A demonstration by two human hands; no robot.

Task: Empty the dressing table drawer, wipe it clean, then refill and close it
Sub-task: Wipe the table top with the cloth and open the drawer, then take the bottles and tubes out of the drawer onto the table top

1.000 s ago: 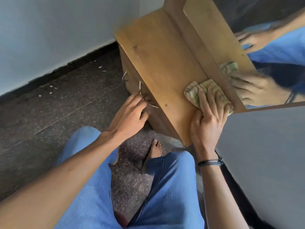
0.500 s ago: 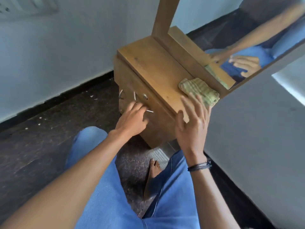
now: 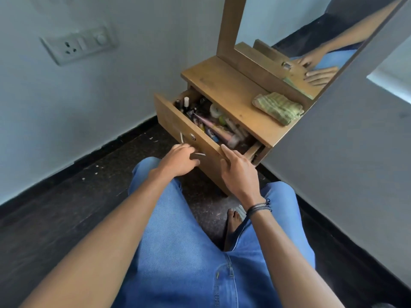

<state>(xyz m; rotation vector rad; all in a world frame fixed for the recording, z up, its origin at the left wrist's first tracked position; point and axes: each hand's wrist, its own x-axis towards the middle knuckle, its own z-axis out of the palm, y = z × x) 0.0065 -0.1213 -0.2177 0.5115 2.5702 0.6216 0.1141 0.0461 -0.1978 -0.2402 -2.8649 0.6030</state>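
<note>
**Head view.** The drawer [image 3: 178,121] of the table [image 3: 222,85] stands partly open, with its front panel toward the seated person. The left hand [image 3: 180,162] curls its fingers round the lower end of the metal handle [image 3: 182,138] on that panel. The right hand [image 3: 241,172] rests at the panel's near corner. Its fingers are almost straight, the forefinger lies on the top edge, and it grips nothing. Tubes and bottles [image 3: 213,125] crowd the drawer. A folded green cloth [image 3: 278,107] lies on the table top, just beside the mirror [image 3: 311,36], which reflects both hands. A switch panel [image 3: 80,44] sits on the left wall.
</note>
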